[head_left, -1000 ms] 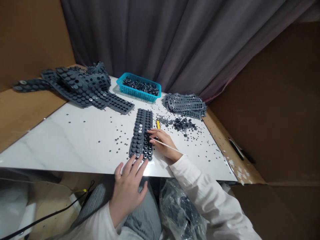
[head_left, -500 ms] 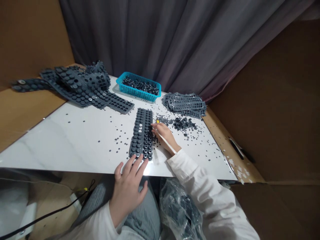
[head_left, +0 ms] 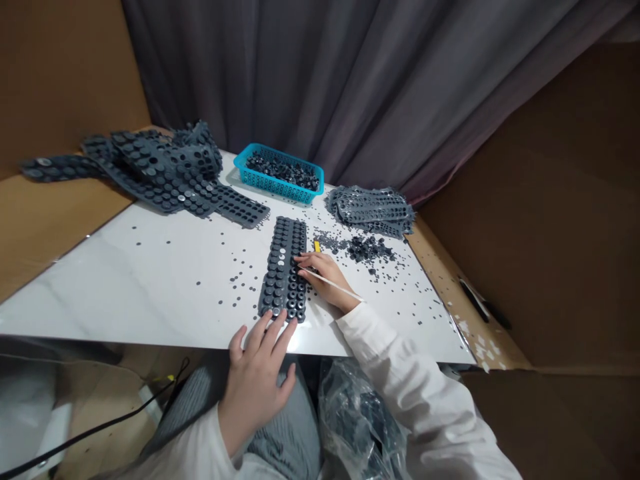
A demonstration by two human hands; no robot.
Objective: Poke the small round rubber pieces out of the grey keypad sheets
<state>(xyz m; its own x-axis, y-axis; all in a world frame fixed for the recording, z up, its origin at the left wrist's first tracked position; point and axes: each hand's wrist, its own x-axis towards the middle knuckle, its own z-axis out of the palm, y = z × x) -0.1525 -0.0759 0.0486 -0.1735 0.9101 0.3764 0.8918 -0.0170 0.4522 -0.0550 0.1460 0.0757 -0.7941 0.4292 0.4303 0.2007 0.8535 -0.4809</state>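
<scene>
A long strip of dark grey rubber with rows of round button-like cups lies lengthwise on the white marble-look table. My left hand sits at the strip's near end, fingers spread, with the fingertips on or just at the strip. My right hand rests beside the strip's right edge. It pinches a thin white stick, whose tip reaches the strip's cups. Small loose dark discs are scattered around the strip.
A turquoise plastic basket holds dark pieces at the back. Crumpled rubber sheets lie back left, a punched stack back right. A yellow item and a dark heap sit nearby. A plastic bag rests below the table edge.
My right hand has moved slightly left towards the strip, and the white stick now lies flatter, pointing left. My left hand has stayed in place.
</scene>
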